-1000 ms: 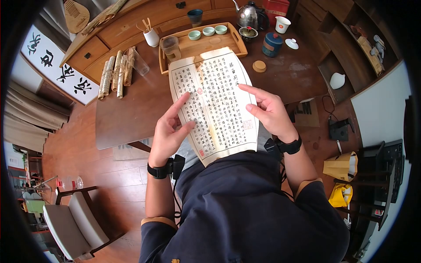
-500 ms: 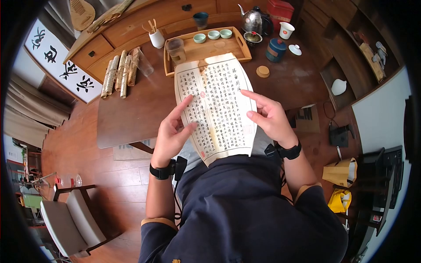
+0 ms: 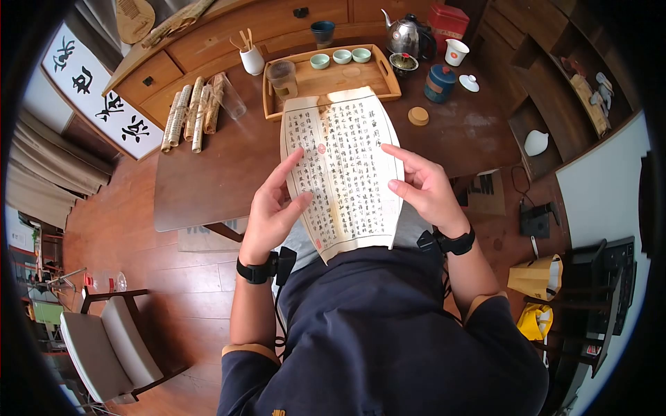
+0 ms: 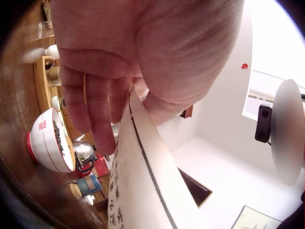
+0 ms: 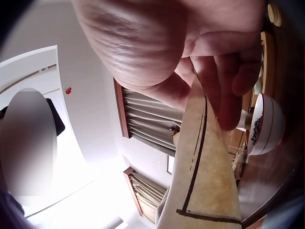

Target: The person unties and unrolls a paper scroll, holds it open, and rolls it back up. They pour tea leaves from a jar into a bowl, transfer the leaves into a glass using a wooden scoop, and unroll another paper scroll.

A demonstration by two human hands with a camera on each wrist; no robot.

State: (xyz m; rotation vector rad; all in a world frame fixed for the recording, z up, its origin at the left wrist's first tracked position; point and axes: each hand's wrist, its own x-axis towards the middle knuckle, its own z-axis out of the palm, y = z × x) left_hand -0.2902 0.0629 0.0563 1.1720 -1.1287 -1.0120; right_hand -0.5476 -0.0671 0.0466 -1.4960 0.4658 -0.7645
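Note:
A cream paper sheet (image 3: 345, 166) with columns of black handwriting, red seal marks and browned patches is held up before the person's torso. My left hand (image 3: 276, 208) pinches its left edge between thumb and fingers, and my right hand (image 3: 427, 187) grips the right edge likewise. Both index fingers lie over the written face. In the left wrist view the paper (image 4: 147, 181) passes between thumb and fingers of the left hand (image 4: 143, 62). From the right wrist, the right hand (image 5: 181, 52) has the paper's bordered corner (image 5: 205, 181) below it.
A white bowl (image 4: 51, 140) of dark dried leaves stands on the table, hidden behind the sheet from the head. Beyond are a wooden tray (image 3: 333, 75) with green cups, a kettle (image 3: 409, 33), a blue jar (image 3: 440, 84), a round lid (image 3: 418, 116) and rolled scrolls (image 3: 191, 114) at left.
The head view has shifted slightly, so tray and table appear a little lower and to the right. Both hands keep their hold on the sheet, which sits slightly lower in view.

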